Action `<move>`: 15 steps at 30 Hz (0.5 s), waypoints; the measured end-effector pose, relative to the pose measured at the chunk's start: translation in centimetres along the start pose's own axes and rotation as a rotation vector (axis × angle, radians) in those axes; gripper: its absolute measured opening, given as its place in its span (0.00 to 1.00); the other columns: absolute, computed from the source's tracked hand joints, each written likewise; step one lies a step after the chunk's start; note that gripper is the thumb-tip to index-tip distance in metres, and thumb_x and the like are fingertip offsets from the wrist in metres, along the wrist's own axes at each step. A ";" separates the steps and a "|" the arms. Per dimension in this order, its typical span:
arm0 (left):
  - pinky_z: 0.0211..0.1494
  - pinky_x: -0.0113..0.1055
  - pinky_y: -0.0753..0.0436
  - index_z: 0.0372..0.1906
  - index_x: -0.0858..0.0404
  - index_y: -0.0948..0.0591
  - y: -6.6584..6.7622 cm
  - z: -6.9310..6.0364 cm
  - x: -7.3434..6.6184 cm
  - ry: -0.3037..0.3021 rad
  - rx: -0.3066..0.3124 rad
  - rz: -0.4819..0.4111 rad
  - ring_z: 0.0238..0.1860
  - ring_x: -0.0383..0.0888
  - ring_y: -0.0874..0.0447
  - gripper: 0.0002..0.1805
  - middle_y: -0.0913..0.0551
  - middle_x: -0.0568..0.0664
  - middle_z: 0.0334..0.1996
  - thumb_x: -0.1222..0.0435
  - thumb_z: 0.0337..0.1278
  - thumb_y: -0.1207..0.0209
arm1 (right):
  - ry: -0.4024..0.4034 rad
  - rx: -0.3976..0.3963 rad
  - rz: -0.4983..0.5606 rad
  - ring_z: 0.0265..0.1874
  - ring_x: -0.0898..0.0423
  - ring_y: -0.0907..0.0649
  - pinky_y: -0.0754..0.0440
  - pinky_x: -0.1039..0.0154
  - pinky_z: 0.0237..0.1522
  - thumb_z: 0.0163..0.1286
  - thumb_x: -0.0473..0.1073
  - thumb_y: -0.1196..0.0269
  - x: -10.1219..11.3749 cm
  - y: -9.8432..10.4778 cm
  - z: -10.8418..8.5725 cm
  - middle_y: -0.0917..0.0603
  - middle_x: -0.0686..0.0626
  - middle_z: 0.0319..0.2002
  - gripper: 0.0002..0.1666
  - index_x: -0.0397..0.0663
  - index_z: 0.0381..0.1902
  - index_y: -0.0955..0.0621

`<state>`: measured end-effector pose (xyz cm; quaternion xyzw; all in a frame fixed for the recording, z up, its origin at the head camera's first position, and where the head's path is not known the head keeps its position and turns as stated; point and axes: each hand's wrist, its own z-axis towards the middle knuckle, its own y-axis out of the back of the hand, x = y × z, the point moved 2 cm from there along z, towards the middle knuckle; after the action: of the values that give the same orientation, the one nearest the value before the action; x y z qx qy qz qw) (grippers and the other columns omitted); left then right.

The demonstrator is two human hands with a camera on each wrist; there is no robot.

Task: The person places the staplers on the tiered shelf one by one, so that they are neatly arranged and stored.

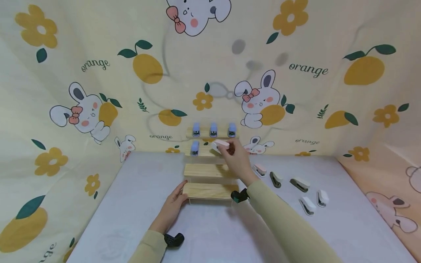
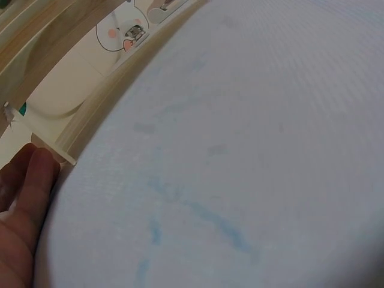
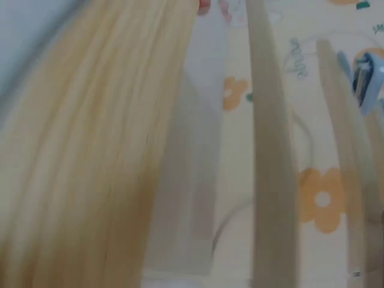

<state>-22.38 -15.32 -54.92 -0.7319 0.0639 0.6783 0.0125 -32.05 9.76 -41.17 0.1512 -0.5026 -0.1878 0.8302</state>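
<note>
your right grip [image 1: 239, 160] pinches a pale stapler [image 1: 221, 144] at the second-highest tier [image 1: 205, 150], right of a blue stapler [image 1: 194, 148]; lower it level, clear of that neighbour. your left hand [image 1: 171, 209] rests loosely against the rack [image 1: 210, 191]; only the left wrist view shows its fingertips [image 2: 39, 163] by a clear support [image 2: 49, 141].

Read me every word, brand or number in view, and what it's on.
"orange": printed on the cloth; four whole in the head view, another cut off at the bottom.
Right wrist view: lettering on the cloth, too blurred to read.
Staplers: any markings too small to read.
</note>
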 end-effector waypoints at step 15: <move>0.71 0.45 0.40 0.72 0.40 0.38 -0.2 0.0 -0.1 0.005 -0.010 0.001 0.69 0.43 0.39 0.28 0.37 0.46 0.71 0.60 0.70 0.50 | -0.035 -0.111 -0.127 0.27 0.56 0.25 0.26 0.63 0.30 0.67 0.56 0.38 -0.1 -1.7 0.4 0.23 0.52 0.29 0.18 0.50 0.40 0.28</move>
<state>-22.36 -15.11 -54.80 -0.7337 0.0611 0.6767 0.0083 -32.68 8.24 -41.82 0.1331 -0.4952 -0.2703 0.8149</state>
